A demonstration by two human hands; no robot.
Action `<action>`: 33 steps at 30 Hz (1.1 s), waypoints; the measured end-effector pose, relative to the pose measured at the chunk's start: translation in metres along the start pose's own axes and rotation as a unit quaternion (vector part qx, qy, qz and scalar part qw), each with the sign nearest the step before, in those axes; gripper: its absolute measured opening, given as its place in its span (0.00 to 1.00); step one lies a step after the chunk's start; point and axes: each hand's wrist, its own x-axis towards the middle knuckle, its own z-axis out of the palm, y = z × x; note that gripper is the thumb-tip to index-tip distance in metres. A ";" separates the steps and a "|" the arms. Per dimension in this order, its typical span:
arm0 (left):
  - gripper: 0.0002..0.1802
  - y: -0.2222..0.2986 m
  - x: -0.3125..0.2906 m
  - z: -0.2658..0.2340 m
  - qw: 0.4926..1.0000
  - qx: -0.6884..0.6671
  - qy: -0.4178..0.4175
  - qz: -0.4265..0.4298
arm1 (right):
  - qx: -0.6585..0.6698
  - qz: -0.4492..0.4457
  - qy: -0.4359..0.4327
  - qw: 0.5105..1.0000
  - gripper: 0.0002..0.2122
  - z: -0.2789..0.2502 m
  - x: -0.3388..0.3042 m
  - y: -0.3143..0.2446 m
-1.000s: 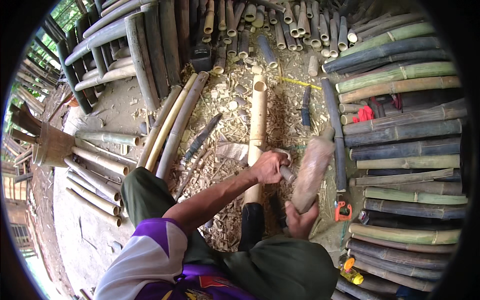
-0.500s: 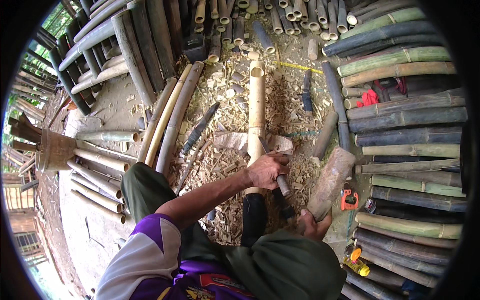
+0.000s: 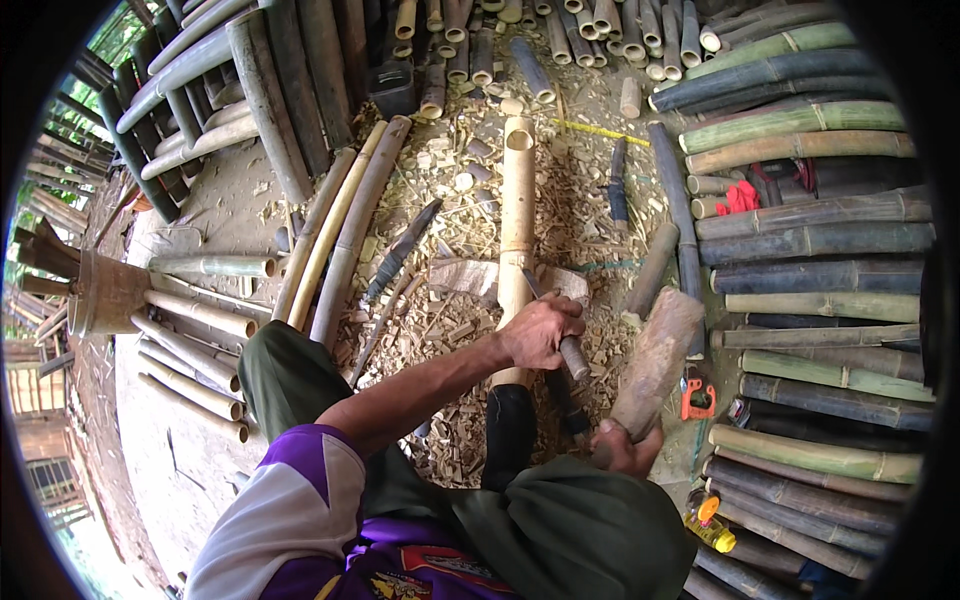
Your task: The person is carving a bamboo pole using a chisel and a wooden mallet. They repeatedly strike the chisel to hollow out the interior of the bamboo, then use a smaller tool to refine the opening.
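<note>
A peeled, pale bamboo pole [image 3: 517, 215] runs away from me between my legs, its open end at the far side. My left hand [image 3: 543, 333] lies over the pole, closed round a chisel [image 3: 574, 358]. The chisel's narrow blade reaches forward at the pole's right side; whether its tip touches the bamboo I cannot tell. To the right, my right hand [image 3: 629, 450] grips the near end of a thick, worn wooden mallet [image 3: 655, 365]. The mallet's broad end points up and away, apart from the chisel. A wooden block [image 3: 465, 276] lies crosswise under the pole.
Wood chips [image 3: 455, 375] cover the ground around the pole. A knife with a wrapped handle [image 3: 400, 255] lies left, another wrapped tool [image 3: 618, 190] right. Stacked bamboo [image 3: 820, 235] lines the right side, near an orange-handled tool [image 3: 698, 399] and a yellow bottle [image 3: 715, 535]. Bamboo poles [image 3: 345, 240] lie left.
The mallet has shifted slightly left, nearer the chisel. My left hand and the chisel are almost unmoved, with the whole view shifted a little.
</note>
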 end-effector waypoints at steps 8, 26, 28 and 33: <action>0.19 0.000 0.030 0.001 0.993 -0.015 0.050 -0.110 | 0.006 -0.384 0.219 0.897 0.23 -0.028 0.024 -0.131; 0.14 -0.047 0.106 -0.099 0.868 -0.348 0.198 -0.293 | 0.024 -0.106 -0.047 0.993 0.30 0.014 0.041 -0.052; 0.14 -0.052 0.109 -0.093 0.880 -0.323 0.179 -0.299 | 0.035 -0.089 -0.052 0.994 0.30 0.013 0.047 -0.050; 0.17 -0.064 0.105 -0.085 0.894 -0.284 0.157 -0.308 | 0.044 -0.080 -0.065 0.994 0.30 0.010 0.050 -0.041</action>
